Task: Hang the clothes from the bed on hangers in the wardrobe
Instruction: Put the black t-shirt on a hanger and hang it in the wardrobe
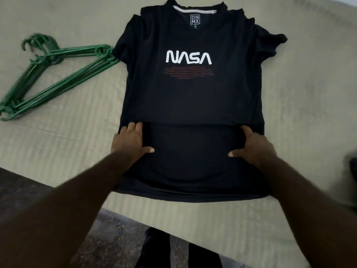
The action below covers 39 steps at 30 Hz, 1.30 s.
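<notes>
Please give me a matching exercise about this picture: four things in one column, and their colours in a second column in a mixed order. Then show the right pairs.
Things:
1. hangers
2. shirt
3. NASA print
4. bed

Colours:
A. white
B. beige
C. green
D. black

Pairs: 1-C, 2-D, 3-A, 4-B
</notes>
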Each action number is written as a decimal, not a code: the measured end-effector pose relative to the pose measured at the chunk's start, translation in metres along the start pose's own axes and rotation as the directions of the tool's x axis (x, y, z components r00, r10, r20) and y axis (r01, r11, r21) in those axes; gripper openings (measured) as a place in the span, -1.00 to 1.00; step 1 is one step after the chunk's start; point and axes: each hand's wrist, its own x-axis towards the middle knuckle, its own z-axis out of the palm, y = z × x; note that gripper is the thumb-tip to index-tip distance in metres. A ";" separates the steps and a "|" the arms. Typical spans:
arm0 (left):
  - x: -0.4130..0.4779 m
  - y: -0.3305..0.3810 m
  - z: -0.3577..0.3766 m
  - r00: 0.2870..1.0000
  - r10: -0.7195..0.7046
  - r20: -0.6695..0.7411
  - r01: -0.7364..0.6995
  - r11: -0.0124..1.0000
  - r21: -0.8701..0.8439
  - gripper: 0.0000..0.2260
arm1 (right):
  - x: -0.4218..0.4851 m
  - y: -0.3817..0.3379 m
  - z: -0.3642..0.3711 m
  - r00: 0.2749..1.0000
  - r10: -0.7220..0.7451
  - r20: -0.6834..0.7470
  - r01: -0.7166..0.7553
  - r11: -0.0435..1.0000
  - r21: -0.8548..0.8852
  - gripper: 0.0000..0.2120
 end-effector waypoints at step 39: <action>-0.062 0.053 -0.011 0.986 0.126 0.113 -0.101 0.972 -0.211 -0.48 | -0.059 0.047 0.006 0.976 -0.054 -0.212 0.126 0.931 0.344 -0.79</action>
